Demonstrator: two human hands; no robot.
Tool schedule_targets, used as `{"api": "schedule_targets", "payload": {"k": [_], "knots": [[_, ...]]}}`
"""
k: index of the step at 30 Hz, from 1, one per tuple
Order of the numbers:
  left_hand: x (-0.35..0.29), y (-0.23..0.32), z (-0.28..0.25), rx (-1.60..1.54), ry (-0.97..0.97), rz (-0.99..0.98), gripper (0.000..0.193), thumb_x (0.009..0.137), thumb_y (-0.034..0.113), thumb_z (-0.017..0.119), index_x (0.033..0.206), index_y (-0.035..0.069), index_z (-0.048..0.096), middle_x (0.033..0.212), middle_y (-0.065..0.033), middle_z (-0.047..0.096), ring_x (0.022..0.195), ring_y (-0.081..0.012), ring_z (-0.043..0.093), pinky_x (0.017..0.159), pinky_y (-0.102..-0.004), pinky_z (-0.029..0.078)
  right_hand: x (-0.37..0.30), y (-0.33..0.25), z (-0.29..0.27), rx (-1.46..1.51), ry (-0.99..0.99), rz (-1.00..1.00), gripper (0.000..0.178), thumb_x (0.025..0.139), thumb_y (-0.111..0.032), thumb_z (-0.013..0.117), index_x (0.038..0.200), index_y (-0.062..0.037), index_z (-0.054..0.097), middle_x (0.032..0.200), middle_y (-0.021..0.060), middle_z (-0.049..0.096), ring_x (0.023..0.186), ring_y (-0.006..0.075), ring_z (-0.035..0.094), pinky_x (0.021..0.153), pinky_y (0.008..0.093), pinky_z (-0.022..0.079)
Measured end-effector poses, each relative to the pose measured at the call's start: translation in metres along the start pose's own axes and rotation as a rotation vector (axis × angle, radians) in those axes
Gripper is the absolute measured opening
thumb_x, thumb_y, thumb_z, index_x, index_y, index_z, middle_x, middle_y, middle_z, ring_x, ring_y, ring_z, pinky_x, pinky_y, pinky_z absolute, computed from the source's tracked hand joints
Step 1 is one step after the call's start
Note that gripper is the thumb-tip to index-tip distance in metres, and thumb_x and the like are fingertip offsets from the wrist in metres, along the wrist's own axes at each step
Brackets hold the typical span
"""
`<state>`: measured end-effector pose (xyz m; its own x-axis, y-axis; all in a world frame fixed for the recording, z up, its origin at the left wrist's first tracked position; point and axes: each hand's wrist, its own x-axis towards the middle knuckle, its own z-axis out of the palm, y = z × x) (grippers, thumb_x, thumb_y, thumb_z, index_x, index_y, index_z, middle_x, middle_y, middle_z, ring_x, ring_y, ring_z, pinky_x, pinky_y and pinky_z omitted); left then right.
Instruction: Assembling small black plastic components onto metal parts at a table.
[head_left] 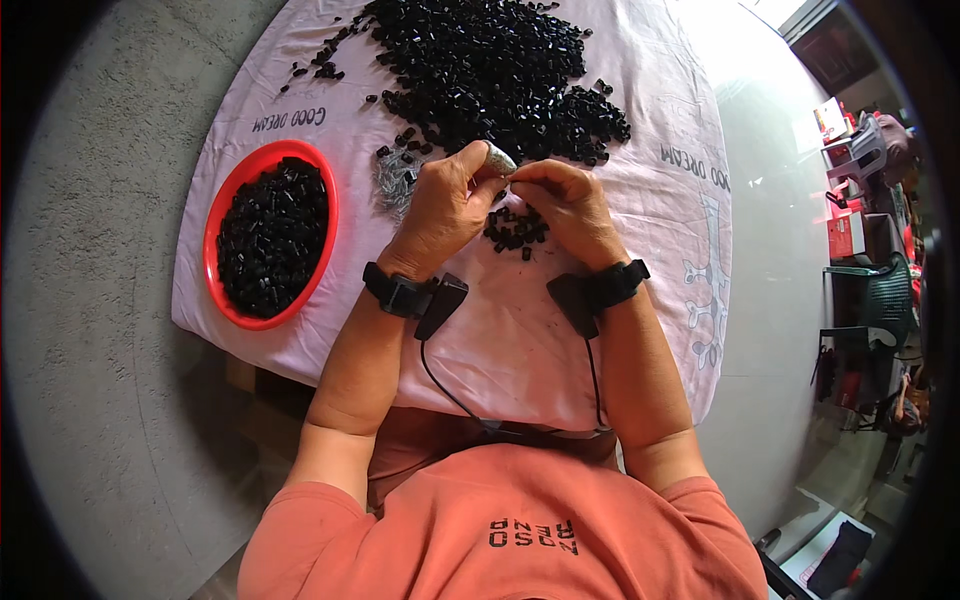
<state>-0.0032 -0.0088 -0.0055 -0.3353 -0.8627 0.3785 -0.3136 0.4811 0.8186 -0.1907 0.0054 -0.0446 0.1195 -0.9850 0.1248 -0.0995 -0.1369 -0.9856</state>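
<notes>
My left hand (448, 212) and my right hand (572, 208) meet over the cloth-covered table, fingertips pinched almost together. Whatever they grip is too small and covered to name. A silvery-grey wrap (498, 158) covers one fingertip of the left hand. Just below the fingers lies a small group of black pieces (516, 232), short and shiny. Beside the left hand, partly hidden by it, is a tangle of thin grey strands (396, 182). Beyond both hands spreads a big heap of similar black pieces (490, 75).
A red basin (211, 245) full of black pieces stands on the table's left side. The pale pink cloth (650, 310) bears a few stray pieces at the far left. Cables run from black wrist devices toward my lap. A green chair (885, 300) and boxes stand far right.
</notes>
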Motion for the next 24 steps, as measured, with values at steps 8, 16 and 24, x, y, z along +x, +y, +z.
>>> {"api": "schedule_targets", "payload": {"k": [8, 16, 24], "knots": [[-0.0007, -0.0004, -0.003, -0.013, -0.049, -0.052, 0.012, 0.091, 0.005, 0.072, 0.102, 0.002, 0.067, 0.088, -0.0081, 0.074, 0.083, -0.0129, 0.071, 0.074, -0.0289, 0.056, 0.0006, 0.0001, -0.0002, -0.072, -0.003, -0.043, 0.009, 0.091, -0.006, 0.071, 0.099, -0.0013, 0.072, 0.085, 0.0029, 0.071, 0.074, 0.0091, 0.067, 0.067, 0.0248, 0.053], [-0.0012, -0.0007, -0.0027, -0.052, -0.06, -0.053, 0.012, 0.091, 0.005, 0.073, 0.101, 0.002, 0.067, 0.088, -0.007, 0.074, 0.083, -0.0102, 0.069, 0.074, -0.0279, 0.055, -0.0008, -0.0054, -0.0005, -0.134, -0.014, -0.059, 0.01, 0.091, -0.006, 0.071, 0.101, -0.0023, 0.071, 0.085, 0.004, 0.071, 0.075, 0.0099, 0.068, 0.068, 0.0259, 0.053], [-0.0015, 0.0022, -0.0003, -0.062, -0.032, -0.075, 0.01, 0.091, 0.005, 0.072, 0.1, 0.001, 0.067, 0.087, -0.0072, 0.073, 0.081, -0.0093, 0.069, 0.072, -0.0273, 0.054, -0.0008, -0.006, -0.0021, -0.153, -0.026, -0.064, 0.009, 0.092, -0.006, 0.069, 0.1, -0.0027, 0.069, 0.084, 0.0039, 0.071, 0.075, 0.0107, 0.068, 0.068, 0.0267, 0.053]]}}
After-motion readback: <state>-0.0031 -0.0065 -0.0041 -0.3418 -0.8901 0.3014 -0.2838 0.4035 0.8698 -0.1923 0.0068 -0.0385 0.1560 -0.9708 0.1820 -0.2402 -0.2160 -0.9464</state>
